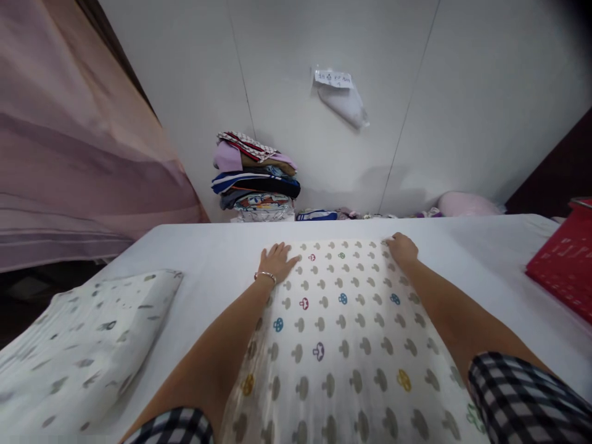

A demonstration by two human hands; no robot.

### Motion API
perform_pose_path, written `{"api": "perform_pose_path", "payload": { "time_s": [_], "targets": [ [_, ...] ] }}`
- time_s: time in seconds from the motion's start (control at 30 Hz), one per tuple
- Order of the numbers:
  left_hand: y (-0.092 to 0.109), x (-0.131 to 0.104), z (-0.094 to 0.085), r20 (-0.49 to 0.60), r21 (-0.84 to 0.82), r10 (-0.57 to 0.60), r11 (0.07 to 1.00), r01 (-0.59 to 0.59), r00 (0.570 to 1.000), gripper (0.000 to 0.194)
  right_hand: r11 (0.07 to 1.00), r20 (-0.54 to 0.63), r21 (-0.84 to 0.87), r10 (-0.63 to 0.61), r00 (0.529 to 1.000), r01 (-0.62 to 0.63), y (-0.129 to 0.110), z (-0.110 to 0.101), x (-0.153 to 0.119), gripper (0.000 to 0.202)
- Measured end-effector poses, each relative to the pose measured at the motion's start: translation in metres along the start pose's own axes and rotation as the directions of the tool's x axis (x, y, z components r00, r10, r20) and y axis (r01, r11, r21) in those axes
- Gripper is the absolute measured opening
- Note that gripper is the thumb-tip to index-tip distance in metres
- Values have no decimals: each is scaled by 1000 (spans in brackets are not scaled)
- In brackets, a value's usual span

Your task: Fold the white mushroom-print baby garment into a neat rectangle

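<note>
If the right hand (403, 248), pinching the cloth (330, 283) far right, tugs unevenly, it could skew. The left hand (276, 263) lies open.

The mushroom-print cloth (354, 336) is white with rows of grey-beige mushrooms, a few in pink, blue, green, purple and yellow; the cloth at the white surface's (203, 246) left edge (92, 345) is white with scattered grey-green marks; the sleeves (520, 394) are black-and-white check; the bag by the right edge (567, 262) is red with pale marks.
</note>
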State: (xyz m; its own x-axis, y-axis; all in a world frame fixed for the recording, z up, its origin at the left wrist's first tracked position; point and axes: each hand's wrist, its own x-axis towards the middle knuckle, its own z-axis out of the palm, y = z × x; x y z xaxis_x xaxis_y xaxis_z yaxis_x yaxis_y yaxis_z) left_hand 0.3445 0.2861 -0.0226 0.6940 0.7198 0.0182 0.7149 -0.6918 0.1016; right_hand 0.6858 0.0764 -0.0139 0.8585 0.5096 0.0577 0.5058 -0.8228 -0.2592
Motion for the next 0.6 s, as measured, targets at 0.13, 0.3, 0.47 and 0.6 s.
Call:
{"api": "perform_pose_path", "payload": {
  "time_s": [0.13, 0.3, 0.47, 0.6],
  "targets": [
    [0, -1, 1, 2, -14, 12, 1000, -12, 1000, 67, 998, -46, -63, -9, 999, 6, 1, 7, 2, 35],
    [3, -3, 3, -23, -94, 11, 996, -13, 1000, 62, 969, -161, -167, -210, 964, 183, -15, 6, -14, 41],
    [0, -7, -6, -170, -270, -148, 958, 98, 974, 50, 768, 20, -81, -636, 771, 635, -69, 11, -65, 48],
    [-14, -5, -16, -164, -386, -504, 824, 415, 848, 47, 755, 205, 2, -642, 738, 656, -99, 26, -89, 57]
  ]
}}
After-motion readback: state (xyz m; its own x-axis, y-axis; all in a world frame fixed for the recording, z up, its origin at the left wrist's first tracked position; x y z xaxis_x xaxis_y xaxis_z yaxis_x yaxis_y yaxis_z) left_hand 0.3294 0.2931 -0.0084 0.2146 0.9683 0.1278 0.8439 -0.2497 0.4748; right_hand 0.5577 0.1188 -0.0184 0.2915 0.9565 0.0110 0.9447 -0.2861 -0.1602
